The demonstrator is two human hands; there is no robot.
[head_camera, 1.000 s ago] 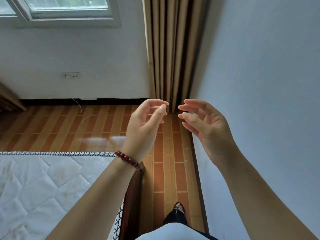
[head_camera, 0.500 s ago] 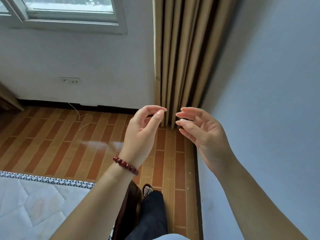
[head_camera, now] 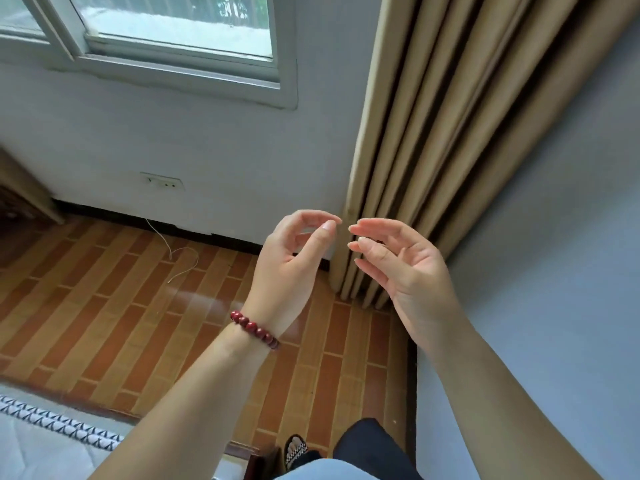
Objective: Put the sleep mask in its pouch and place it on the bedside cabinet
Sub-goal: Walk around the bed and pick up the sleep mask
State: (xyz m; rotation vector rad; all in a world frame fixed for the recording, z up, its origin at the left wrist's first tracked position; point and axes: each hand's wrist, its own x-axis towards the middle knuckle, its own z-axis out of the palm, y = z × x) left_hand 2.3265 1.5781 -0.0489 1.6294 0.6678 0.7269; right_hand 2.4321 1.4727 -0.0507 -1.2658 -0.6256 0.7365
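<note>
Both of my hands are raised in front of me over the floor, and both are empty. My left hand [head_camera: 291,265], with a dark red bead bracelet [head_camera: 254,329] on its wrist, has curled fingers held apart. My right hand [head_camera: 401,268] faces it with the palm turned left and the fingers spread. Their fingertips almost meet. No sleep mask, pouch or bedside cabinet shows in this view.
A beige curtain [head_camera: 433,150] hangs in the corner ahead, against the wall on the right [head_camera: 554,271]. A window [head_camera: 173,26] sits above a wall socket [head_camera: 162,182]. A thin white cord [head_camera: 180,261] lies on the brick-pattern floor [head_camera: 104,306]. The mattress corner [head_camera: 41,441] is at lower left.
The view has tilted up and moved forward: more window and curtain show, and less of the mattress. Both hands keep the same raised, empty pose, fingertips slightly closer together.
</note>
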